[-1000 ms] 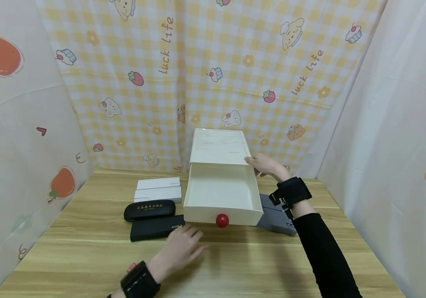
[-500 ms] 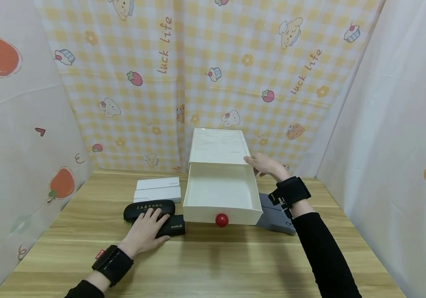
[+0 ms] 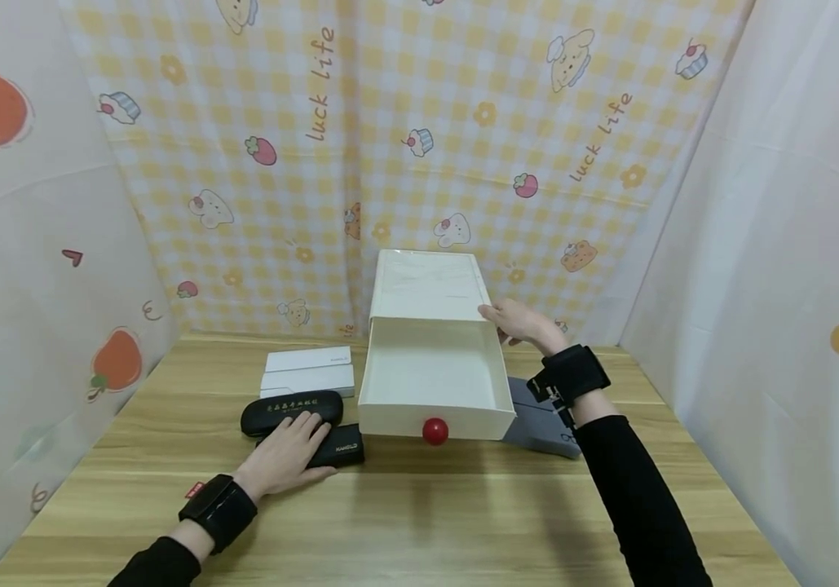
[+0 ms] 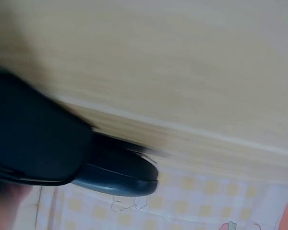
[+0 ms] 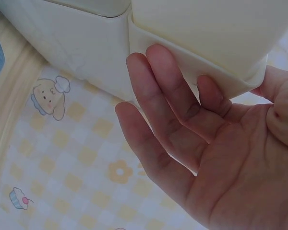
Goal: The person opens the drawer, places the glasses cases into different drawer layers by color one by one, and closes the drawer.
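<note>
Left hand [image 3: 280, 461] lies spread over the flat black case [image 3: 342, 446], left of centre; whether it pinches, I cannot tell; probably light, stiff, smooth, best held across its long edges; right hand [image 3: 522, 320], right of centre, pinches the white box [image 3: 430, 285]

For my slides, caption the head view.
Left hand over the front black case, right hand holding the white box, its red-knobbed drawer open.

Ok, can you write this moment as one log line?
left fingers: across front black case | right fingers: holding white box by its side | drawer: open | grey case: right of drawer
</note>
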Motion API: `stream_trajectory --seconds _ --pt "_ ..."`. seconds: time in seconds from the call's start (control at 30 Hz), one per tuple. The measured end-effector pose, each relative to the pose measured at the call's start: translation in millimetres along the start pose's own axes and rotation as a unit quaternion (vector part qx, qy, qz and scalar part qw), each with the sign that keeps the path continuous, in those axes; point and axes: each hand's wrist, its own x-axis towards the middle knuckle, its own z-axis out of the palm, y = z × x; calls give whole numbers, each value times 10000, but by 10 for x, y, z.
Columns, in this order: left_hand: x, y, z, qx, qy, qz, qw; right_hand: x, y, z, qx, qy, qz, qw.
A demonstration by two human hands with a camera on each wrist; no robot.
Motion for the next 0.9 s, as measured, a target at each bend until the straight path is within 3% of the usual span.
stream_trajectory --seconds 0.1,0.2,0.47,0.73,0.9 --pt "-23 -43 18 66 205 259 9994 -7 -10 -1 -6 16 -21 10000" --pt "-40 -46 2 -46 165 304 9994 -13 -13 4 -1 10 -14 10000" --pt "9 -98 -202 -427 -53 -55 9991 -17 -24 5 7 24 -11 10000" --pt "123 -275 -440 -230 506 -174 9983 -21 -5 14 56 62 -64 9999" --pt "238 -374 -648 -500 491 -497 9963 -24 0 10 65 58 -56 9999"
